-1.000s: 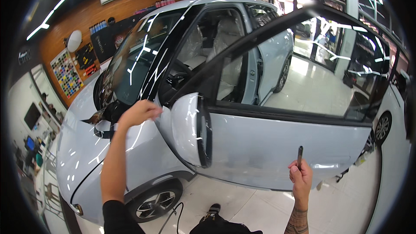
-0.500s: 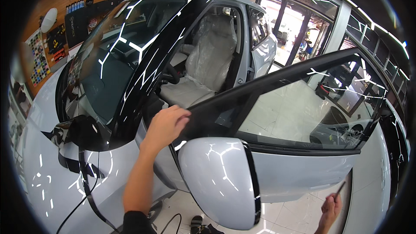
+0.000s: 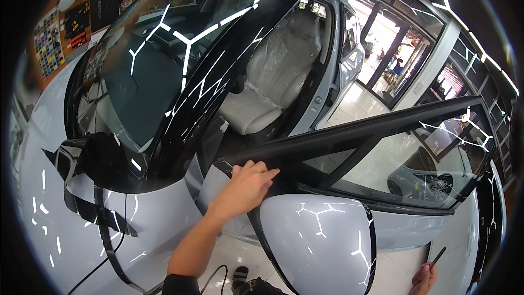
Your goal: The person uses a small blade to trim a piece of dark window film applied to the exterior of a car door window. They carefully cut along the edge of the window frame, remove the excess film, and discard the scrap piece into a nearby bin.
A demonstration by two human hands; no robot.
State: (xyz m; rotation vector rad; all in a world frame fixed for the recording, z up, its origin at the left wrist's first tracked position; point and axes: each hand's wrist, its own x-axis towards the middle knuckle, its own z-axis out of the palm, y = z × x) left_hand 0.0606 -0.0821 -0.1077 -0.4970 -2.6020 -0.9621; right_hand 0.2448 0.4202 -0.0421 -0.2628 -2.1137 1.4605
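The front door (image 3: pixel 415 228) of a pale grey car stands open, with its window framed in black trim (image 3: pixel 316 150). At the front corner of that trim, just above the grey side mirror (image 3: pixel 314 240), my left hand (image 3: pixel 248 187) rests with its fingers bent and drawn together. Whatever they may pinch is too small or hidden to make out. Low on the right, beyond the mirror, my right hand (image 3: pixel 424 278) grips a slim dark pen-like tool (image 3: pixel 438 255), its tip pointing up.
Black strips (image 3: pixel 87 205) and a thin cable lie over the hood (image 3: pixel 49 186) by the windshield (image 3: pixel 142 76). Inside, a seat (image 3: pixel 284 65) wears clear plastic. My sandalled foot (image 3: pixel 240 276) shows on the tiled floor. Glass doors (image 3: pixel 390 49) stand behind the car.
The view has shifted, so the car and door sit differently in it. My left hand stays at the trim's front corner, its fingers bent differently. The right hand still holds the tool, lower in view.
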